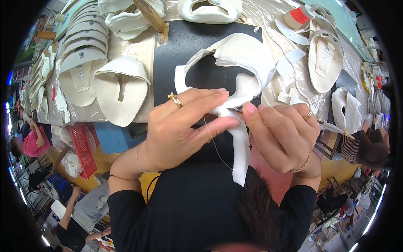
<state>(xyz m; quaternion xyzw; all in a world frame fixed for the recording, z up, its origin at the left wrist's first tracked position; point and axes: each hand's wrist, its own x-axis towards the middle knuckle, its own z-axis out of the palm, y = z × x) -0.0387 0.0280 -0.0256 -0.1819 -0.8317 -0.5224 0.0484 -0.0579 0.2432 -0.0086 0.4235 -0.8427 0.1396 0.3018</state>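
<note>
A white padded fabric shoe upper [243, 50] lies curved over the black mat, its near end lifted between my hands. My left hand [178, 124] pinches that end between fingers and thumb. Close beside it, my right hand [282, 132] is closed with fingertips together on a thin dark metal tool [235, 110], needle-like, whose tip meets the fabric; most of it is hidden. A loose thread [216, 147] hangs below my left thumb. The narrow white end strip [240, 157] of the upper droops down between my hands, toward my black shirt.
The black mat [168, 54] lies on a plastic-covered table. Cream shoe uppers [121, 90] are lined up at left, with more [325, 63] at right. A wooden stick [149, 14] and a red-banded jar [299, 17] stand farther back. A blue crate [113, 136] sits below the table's edge.
</note>
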